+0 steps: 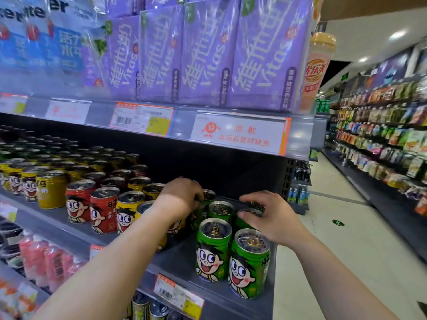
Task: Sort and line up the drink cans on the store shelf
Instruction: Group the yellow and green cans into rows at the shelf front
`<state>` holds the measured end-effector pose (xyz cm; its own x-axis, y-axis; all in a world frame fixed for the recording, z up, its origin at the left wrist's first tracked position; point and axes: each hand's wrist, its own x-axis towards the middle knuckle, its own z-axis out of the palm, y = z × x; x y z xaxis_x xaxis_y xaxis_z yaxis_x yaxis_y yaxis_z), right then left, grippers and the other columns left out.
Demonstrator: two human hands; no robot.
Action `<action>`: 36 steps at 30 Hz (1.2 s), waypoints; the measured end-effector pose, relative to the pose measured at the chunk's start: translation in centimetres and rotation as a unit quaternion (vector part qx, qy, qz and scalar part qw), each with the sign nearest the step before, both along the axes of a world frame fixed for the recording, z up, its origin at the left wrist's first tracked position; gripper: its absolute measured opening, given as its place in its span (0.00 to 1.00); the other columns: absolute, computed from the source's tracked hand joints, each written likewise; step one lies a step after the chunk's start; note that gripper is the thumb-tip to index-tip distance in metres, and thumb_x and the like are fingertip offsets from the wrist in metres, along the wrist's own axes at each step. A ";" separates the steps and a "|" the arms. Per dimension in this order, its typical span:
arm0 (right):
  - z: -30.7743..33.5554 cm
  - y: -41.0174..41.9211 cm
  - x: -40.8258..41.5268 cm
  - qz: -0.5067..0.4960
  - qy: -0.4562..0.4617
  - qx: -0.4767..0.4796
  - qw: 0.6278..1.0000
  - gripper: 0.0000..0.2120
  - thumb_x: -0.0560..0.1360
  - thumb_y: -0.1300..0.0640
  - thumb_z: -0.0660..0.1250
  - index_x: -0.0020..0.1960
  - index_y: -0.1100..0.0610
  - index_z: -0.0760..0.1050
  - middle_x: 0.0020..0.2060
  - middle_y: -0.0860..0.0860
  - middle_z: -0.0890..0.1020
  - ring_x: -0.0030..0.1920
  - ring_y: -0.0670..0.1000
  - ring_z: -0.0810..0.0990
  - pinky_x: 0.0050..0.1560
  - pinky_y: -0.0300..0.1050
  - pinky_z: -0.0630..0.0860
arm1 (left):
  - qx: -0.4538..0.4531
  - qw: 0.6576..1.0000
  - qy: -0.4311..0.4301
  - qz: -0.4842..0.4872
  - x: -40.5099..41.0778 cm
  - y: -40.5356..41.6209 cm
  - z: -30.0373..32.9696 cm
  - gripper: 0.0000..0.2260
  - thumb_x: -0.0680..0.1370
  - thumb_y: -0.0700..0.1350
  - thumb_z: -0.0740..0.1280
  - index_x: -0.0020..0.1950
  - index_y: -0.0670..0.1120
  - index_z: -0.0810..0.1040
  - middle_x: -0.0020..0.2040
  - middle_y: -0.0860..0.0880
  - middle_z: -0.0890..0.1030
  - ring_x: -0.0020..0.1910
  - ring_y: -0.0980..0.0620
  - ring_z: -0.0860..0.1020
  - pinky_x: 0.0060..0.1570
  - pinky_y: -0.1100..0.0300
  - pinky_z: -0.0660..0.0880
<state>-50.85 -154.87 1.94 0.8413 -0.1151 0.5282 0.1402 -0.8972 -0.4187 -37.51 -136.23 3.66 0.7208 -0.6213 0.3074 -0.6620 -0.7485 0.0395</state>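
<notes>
Green cartoon-face drink cans stand at the right end of the grey shelf (180, 257): two at the front (213, 250) (249, 264) and more behind them (221, 210). My left hand (182, 197) reaches over the rear left green can (208, 195) with its fingers curled around the top. My right hand (270, 218) grips the top of the rear right green can (246, 221). To the left stand rows of red cans (103, 210) and yellow cans (51, 190), with darker cans further back.
The shelf above holds purple Vitasoy carton packs (208, 54) and water packs (34, 42), with price tags (142, 120) on its edge. Pink bottles (44, 262) sit on the shelf below. An aisle floor (323, 227) and snack shelves (381, 135) lie to the right.
</notes>
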 end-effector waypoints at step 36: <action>4.0 0.5 8.3 -0.072 0.208 -0.023 0.975 0.28 0.53 0.25 0.67 0.44 0.42 0.77 0.44 0.41 0.82 0.50 0.48 0.79 0.58 0.53 0.73 | -0.247 0.968 0.051 -0.011 -3.8 6.3 -1.6 0.21 0.70 0.52 0.74 0.61 0.49 0.78 0.51 0.53 0.80 0.35 0.60 0.71 0.39 0.73 0.66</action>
